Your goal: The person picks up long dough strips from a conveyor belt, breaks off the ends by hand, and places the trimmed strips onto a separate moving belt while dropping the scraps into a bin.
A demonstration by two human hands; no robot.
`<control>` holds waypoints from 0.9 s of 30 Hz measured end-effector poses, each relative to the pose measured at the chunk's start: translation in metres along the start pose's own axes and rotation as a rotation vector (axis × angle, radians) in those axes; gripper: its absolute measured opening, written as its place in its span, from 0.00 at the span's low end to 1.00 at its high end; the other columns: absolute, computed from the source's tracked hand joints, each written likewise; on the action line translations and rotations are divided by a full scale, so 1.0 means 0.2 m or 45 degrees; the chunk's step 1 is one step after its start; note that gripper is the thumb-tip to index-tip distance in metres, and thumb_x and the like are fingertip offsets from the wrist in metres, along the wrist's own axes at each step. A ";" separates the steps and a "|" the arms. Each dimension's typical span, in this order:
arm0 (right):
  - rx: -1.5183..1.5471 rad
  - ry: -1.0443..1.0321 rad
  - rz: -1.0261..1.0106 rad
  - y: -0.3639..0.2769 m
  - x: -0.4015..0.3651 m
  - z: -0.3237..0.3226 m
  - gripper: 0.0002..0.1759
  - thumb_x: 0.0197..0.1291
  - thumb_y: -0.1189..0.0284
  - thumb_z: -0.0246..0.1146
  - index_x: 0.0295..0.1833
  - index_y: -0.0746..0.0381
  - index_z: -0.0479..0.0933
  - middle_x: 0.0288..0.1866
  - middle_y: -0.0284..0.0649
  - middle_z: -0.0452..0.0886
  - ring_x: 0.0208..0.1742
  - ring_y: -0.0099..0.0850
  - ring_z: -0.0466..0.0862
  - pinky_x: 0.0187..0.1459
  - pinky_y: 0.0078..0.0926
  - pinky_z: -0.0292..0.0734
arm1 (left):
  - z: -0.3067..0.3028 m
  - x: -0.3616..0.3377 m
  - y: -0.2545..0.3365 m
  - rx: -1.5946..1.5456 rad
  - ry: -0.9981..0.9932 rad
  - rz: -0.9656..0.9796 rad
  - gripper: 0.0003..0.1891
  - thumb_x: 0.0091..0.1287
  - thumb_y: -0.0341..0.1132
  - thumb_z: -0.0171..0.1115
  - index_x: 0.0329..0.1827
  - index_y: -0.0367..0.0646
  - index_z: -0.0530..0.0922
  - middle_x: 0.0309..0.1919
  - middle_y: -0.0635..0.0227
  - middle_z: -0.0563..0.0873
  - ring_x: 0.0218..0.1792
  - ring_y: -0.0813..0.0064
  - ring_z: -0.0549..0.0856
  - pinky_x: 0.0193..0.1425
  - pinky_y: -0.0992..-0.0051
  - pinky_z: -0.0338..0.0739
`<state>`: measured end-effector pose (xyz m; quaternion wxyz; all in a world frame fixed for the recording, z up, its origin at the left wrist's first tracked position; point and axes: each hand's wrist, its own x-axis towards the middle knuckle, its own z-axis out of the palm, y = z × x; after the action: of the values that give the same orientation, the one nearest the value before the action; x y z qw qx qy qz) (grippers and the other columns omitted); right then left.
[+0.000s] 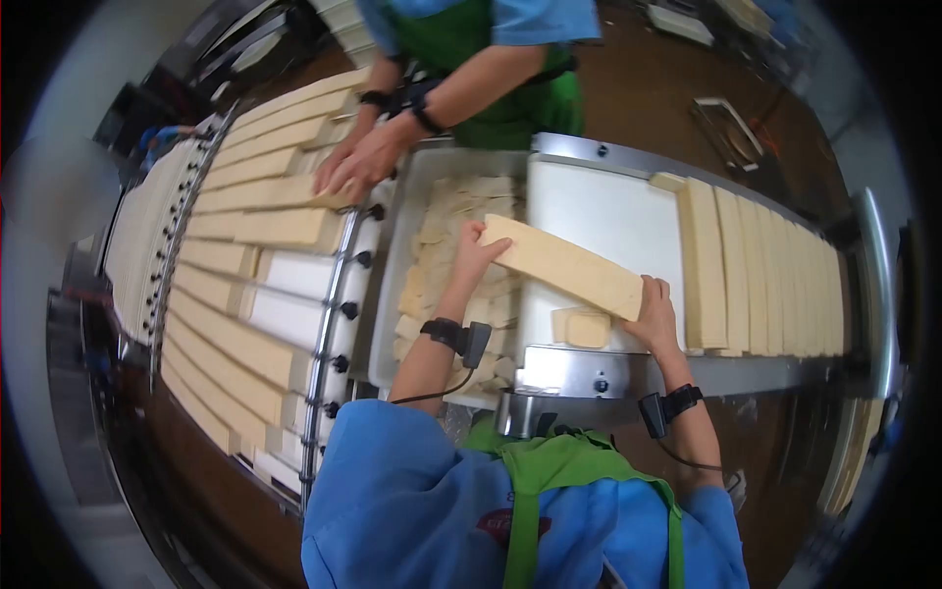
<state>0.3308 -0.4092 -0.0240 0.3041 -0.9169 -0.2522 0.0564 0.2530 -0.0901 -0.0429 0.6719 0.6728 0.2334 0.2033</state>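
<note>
A long pale-yellow block [564, 263], which looks like stacked dough sheets, is held at a slant above the white board. My left hand [476, 253] is closed around its upper-left end, thumb on top. At the lower-right end, my right hand [655, 312] grips the same block. Beneath it, near the front rail, lie small square pale pieces [587, 329]. To the left stands a white bin [394, 294] with many loose thin scraps [417, 294] in it. A row of similar blocks [746, 265] stands side by side on the board's right.
Across from me, a co-worker's hands [358, 167] rest on a block on the left conveyor [285, 304], where several long blocks lie. A metal rail [589, 371] borders the white board [599, 201] on my side. A curved metal bar [876, 285] stands at far right.
</note>
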 end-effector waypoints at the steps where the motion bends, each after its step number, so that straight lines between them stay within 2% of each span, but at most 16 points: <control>1: -0.006 0.026 -0.112 -0.11 0.02 0.03 0.46 0.28 0.73 0.71 0.60 0.61 0.60 0.55 0.52 0.63 0.51 0.51 0.70 0.53 0.39 0.69 | -0.12 -0.04 0.02 0.035 0.143 0.086 0.22 0.50 0.35 0.70 0.40 0.40 0.65 0.37 0.65 0.74 0.41 0.73 0.74 0.47 0.75 0.69; 3: -0.006 0.081 -0.327 -0.36 0.02 0.11 0.46 0.28 0.72 0.72 0.60 0.61 0.61 0.56 0.52 0.63 0.52 0.51 0.70 0.54 0.38 0.69 | -0.43 -0.13 0.09 0.118 0.421 0.254 0.18 0.53 0.32 0.67 0.40 0.39 0.66 0.37 0.64 0.74 0.40 0.73 0.74 0.45 0.75 0.69; 5: 0.221 -0.021 -0.455 -0.65 0.00 0.20 0.46 0.34 0.69 0.72 0.62 0.63 0.59 0.57 0.52 0.64 0.53 0.48 0.70 0.56 0.35 0.67 | -0.73 -0.29 0.35 0.638 0.797 0.198 0.14 0.58 0.34 0.63 0.41 0.39 0.69 0.36 0.65 0.76 0.39 0.74 0.75 0.44 0.75 0.70; 7: 0.540 -0.141 -0.531 -0.90 -0.03 0.32 0.44 0.41 0.70 0.70 0.64 0.64 0.57 0.57 0.50 0.67 0.52 0.42 0.73 0.55 0.30 0.67 | -1.11 -0.37 0.40 0.397 0.949 0.331 0.12 0.63 0.37 0.57 0.42 0.36 0.74 0.33 0.66 0.79 0.35 0.75 0.76 0.41 0.74 0.71; 9: 0.668 -0.287 -0.476 -1.16 -0.09 0.45 0.38 0.49 0.71 0.64 0.65 0.64 0.55 0.54 0.49 0.71 0.48 0.38 0.75 0.51 0.29 0.69 | -1.54 -0.40 0.30 0.408 1.002 0.382 0.16 0.66 0.40 0.52 0.43 0.34 0.77 0.30 0.65 0.82 0.32 0.76 0.77 0.40 0.74 0.72; 11: 0.764 -0.390 -0.432 -1.39 -0.15 0.56 0.33 0.55 0.73 0.59 0.66 0.64 0.55 0.51 0.48 0.74 0.43 0.36 0.77 0.47 0.27 0.70 | -1.89 -0.43 0.20 0.543 0.997 0.309 0.17 0.66 0.40 0.51 0.43 0.33 0.78 0.30 0.62 0.83 0.32 0.73 0.79 0.39 0.73 0.72; 13: 0.835 -0.445 -0.397 -1.60 -0.20 0.66 0.28 0.59 0.74 0.54 0.65 0.64 0.56 0.47 0.46 0.76 0.38 0.35 0.78 0.43 0.27 0.71 | -2.11 -0.46 0.18 0.737 0.953 0.193 0.17 0.65 0.41 0.51 0.43 0.33 0.78 0.30 0.59 0.83 0.32 0.69 0.80 0.39 0.72 0.73; 14: 0.800 -0.312 -0.551 -1.65 -0.21 0.76 0.27 0.60 0.76 0.52 0.65 0.63 0.56 0.46 0.46 0.77 0.36 0.35 0.79 0.39 0.26 0.72 | -2.19 -0.46 0.18 0.864 0.910 0.111 0.18 0.65 0.42 0.51 0.42 0.33 0.78 0.30 0.57 0.83 0.33 0.66 0.81 0.39 0.71 0.73; 17: 0.795 -0.205 -0.684 -1.84 -0.21 0.83 0.26 0.58 0.76 0.52 0.63 0.64 0.57 0.46 0.48 0.77 0.34 0.38 0.79 0.37 0.27 0.73 | -2.31 -0.46 0.21 1.187 0.807 -0.096 0.19 0.64 0.45 0.51 0.38 0.33 0.78 0.32 0.54 0.83 0.35 0.57 0.81 0.41 0.67 0.73; 20: 0.716 -0.384 -0.598 -1.95 -0.20 0.85 0.26 0.55 0.77 0.50 0.62 0.65 0.58 0.41 0.57 0.76 0.40 0.50 0.78 0.41 0.38 0.73 | -2.44 -0.42 0.21 1.703 0.579 -0.156 0.20 0.62 0.47 0.52 0.35 0.35 0.78 0.33 0.53 0.82 0.40 0.53 0.79 0.44 0.63 0.72; 21: 0.699 -0.446 -0.552 -1.97 -0.21 0.85 0.27 0.54 0.77 0.50 0.62 0.66 0.58 0.42 0.57 0.75 0.41 0.51 0.77 0.42 0.39 0.73 | -2.48 -0.40 0.20 1.910 0.478 -0.150 0.20 0.62 0.47 0.52 0.34 0.35 0.78 0.33 0.53 0.82 0.41 0.52 0.79 0.45 0.61 0.72; 23: 0.666 -0.570 -0.468 -2.01 -0.21 0.86 0.28 0.52 0.78 0.50 0.61 0.67 0.58 0.42 0.59 0.74 0.43 0.52 0.76 0.43 0.41 0.72 | -2.47 -0.44 0.29 2.069 0.529 -0.036 0.18 0.61 0.46 0.52 0.34 0.38 0.79 0.33 0.54 0.82 0.44 0.54 0.77 0.45 0.60 0.71; 26: 0.624 -0.333 -0.674 -2.03 -0.21 1.01 0.29 0.50 0.78 0.52 0.61 0.65 0.59 0.52 0.54 0.73 0.41 0.49 0.78 0.43 0.37 0.73 | -2.48 -0.46 0.30 2.128 0.755 0.208 0.15 0.60 0.44 0.53 0.33 0.40 0.79 0.33 0.55 0.81 0.44 0.55 0.77 0.44 0.60 0.71; 27: 0.633 -0.343 -0.672 -2.05 -0.21 1.06 0.29 0.50 0.78 0.51 0.61 0.65 0.59 0.52 0.55 0.72 0.43 0.50 0.77 0.44 0.39 0.73 | -2.49 -0.47 0.29 2.112 0.852 0.299 0.14 0.59 0.43 0.53 0.33 0.41 0.79 0.33 0.56 0.81 0.44 0.55 0.77 0.44 0.60 0.71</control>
<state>0.0648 -0.0351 0.0434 0.4853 -0.7033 -0.4957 0.1554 -0.1136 0.2580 0.0261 -0.1576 0.8665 0.4183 0.2220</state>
